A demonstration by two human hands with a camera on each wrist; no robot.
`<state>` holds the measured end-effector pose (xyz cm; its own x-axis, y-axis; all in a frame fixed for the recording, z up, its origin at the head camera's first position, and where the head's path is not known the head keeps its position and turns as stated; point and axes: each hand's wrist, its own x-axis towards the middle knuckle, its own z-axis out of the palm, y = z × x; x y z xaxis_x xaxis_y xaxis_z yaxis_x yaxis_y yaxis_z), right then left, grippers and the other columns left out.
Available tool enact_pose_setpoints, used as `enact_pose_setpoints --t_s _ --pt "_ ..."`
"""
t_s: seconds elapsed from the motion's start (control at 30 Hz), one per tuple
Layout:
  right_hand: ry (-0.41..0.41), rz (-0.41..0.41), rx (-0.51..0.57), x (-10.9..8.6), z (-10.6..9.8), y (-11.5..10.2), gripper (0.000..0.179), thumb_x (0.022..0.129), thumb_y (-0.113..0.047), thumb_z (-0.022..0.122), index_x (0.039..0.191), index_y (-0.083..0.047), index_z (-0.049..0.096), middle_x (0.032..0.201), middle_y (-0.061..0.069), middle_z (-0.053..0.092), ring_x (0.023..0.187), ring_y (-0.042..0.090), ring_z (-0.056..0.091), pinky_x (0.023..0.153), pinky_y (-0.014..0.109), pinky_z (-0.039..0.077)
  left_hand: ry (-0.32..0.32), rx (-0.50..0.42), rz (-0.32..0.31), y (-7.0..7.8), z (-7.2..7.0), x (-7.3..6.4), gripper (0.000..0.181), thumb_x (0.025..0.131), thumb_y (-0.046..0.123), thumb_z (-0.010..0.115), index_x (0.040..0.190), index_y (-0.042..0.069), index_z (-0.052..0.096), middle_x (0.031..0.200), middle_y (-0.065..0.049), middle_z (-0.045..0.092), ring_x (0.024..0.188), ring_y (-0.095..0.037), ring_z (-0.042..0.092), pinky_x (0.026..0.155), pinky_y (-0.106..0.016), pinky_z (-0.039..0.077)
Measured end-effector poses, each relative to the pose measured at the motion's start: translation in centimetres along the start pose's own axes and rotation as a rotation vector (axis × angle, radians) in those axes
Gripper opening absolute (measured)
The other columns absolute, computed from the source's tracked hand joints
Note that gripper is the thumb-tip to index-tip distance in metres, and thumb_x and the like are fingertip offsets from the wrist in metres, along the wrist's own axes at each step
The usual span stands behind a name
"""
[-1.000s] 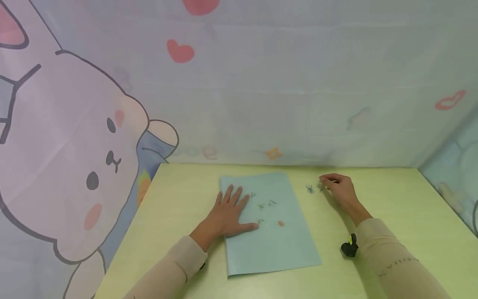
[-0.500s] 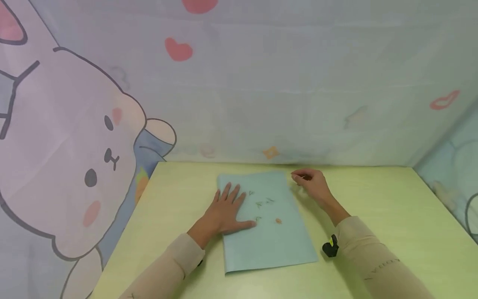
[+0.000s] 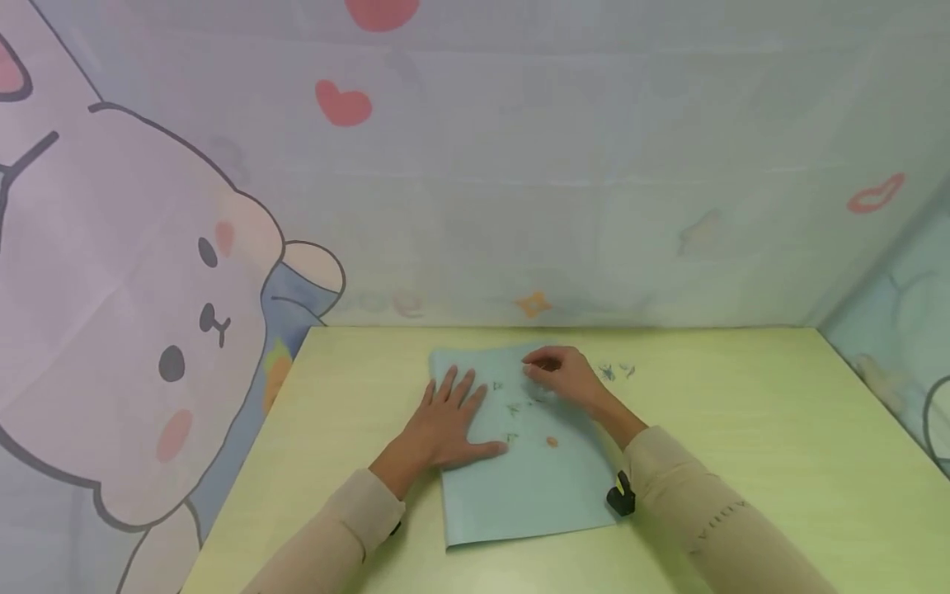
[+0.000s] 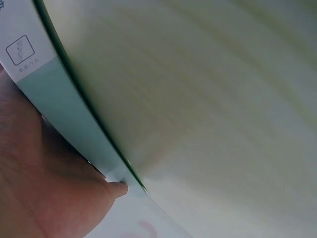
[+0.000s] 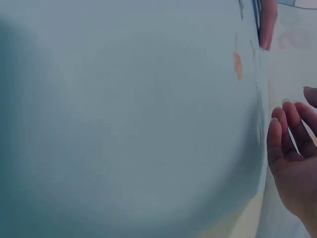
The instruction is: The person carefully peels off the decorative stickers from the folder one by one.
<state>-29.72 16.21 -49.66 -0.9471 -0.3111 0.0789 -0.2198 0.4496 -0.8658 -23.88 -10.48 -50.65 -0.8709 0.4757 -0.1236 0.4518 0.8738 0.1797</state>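
A pale blue-green file folder lies on the table with small green sprig-like bits and an orange bit on its cover. My left hand rests flat with spread fingers on the folder's left side; in the left wrist view its edge lies by the folder's spine. Over the folder's upper right hangs my right hand, thumb and index finger brought close together. A small pale piece shows faintly just under these fingertips. In the right wrist view the right fingers are bent.
Several small grey-blue bits lie on the yellow-green table, right of the folder. Behind the table hangs a printed cloth with hearts and a rabbit. A black wrist device sits by the right sleeve.
My right hand has moved left from beside the grey-blue bits to above the folder, and a small pale patch has moved along with it. The left hand has stayed in place.
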Motion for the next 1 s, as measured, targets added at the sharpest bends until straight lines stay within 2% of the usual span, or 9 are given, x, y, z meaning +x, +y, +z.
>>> enact_pose_setpoints --t_s 0.13,0.23,0.33,0.57,0.73,1.0 --pt "-0.036 -0.039 -0.115 0.4 1.2 -0.2 0.032 0.103 -0.021 0.072 0.128 -0.002 0.074 0.110 0.008 0.076 0.100 0.022 0.069 0.087 0.039 0.056 -0.001 0.002 0.009 0.1 0.1 -0.2 0.107 0.092 0.087 0.047 0.171 0.018 0.024 0.178 -0.009 0.008 0.164 -0.035 -0.003 0.128 -0.060 0.006" --pt "-0.050 -0.065 -0.160 0.6 1.8 -0.3 0.034 0.102 -0.018 0.073 0.130 0.000 0.072 0.107 0.008 0.074 0.099 0.023 0.069 0.087 0.041 0.055 -0.003 0.010 0.020 0.2 0.1 -0.2 0.106 0.093 0.086 0.046 0.171 0.018 0.024 0.178 -0.010 0.008 0.164 -0.035 -0.003 0.128 -0.060 0.006" --pt "-0.066 -0.096 -0.191 0.9 2.2 -0.7 0.033 0.101 -0.016 0.074 0.129 0.001 0.072 0.106 0.009 0.074 0.099 0.025 0.068 0.088 0.044 0.055 0.010 0.013 0.034 0.3 0.0 -0.1 0.105 0.094 0.085 0.047 0.170 0.016 0.025 0.178 -0.012 0.010 0.163 -0.037 -0.001 0.128 -0.061 0.007" --pt "-0.111 -0.090 -0.258 1.1 2.8 -1.2 0.026 0.099 -0.017 0.076 0.122 -0.005 0.076 0.108 0.008 0.068 0.099 0.024 0.064 0.089 0.045 0.054 -0.008 0.020 0.039 0.3 0.2 0.1 0.107 0.093 0.087 0.045 0.171 0.018 0.021 0.178 -0.010 0.005 0.163 -0.036 -0.005 0.128 -0.060 0.004" --pt "-0.101 -0.151 -0.317 1.3 3.4 -1.2 0.020 0.098 -0.013 0.076 0.117 -0.006 0.078 0.101 0.010 0.066 0.090 0.023 0.061 0.083 0.043 0.053 -0.011 0.019 0.035 0.4 0.3 -0.1 0.107 0.093 0.087 0.045 0.171 0.018 0.022 0.178 -0.010 0.006 0.163 -0.035 -0.005 0.128 -0.061 0.004" --pt "-0.100 -0.139 -0.332 1.4 3.8 -1.2 0.018 0.097 -0.012 0.077 0.114 -0.009 0.080 0.097 0.006 0.065 0.087 0.020 0.059 0.081 0.041 0.052 -0.007 0.033 0.020 0.6 -0.1 -0.4 0.106 0.093 0.087 0.046 0.171 0.018 0.025 0.178 -0.009 0.008 0.164 -0.035 -0.002 0.128 -0.061 0.005"
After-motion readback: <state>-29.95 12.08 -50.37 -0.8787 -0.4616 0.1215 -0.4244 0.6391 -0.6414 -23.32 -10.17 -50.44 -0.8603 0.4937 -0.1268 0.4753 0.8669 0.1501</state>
